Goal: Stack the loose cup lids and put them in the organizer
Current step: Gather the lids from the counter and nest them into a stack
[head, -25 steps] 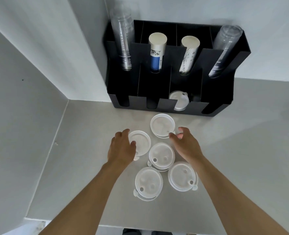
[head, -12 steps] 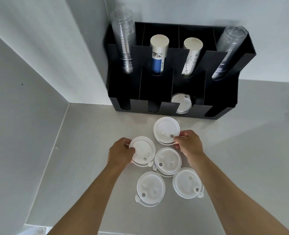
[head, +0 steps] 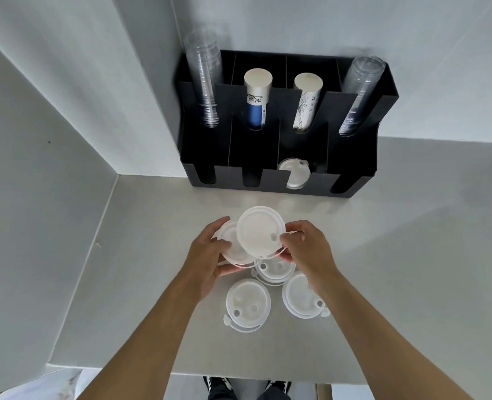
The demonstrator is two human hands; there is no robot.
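lid (head: 260,230) being pinched by right hand (head: 305,249), lid (head: 233,245) gripped by left hand (head: 210,255); rims being aligned before nesting advised.

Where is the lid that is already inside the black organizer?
In the head view, that lid stands in the third front slot from the left of the organizer, below the white paper cup stack.

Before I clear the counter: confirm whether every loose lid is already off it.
No: three lids still lie on the counter, while each hand holds one.
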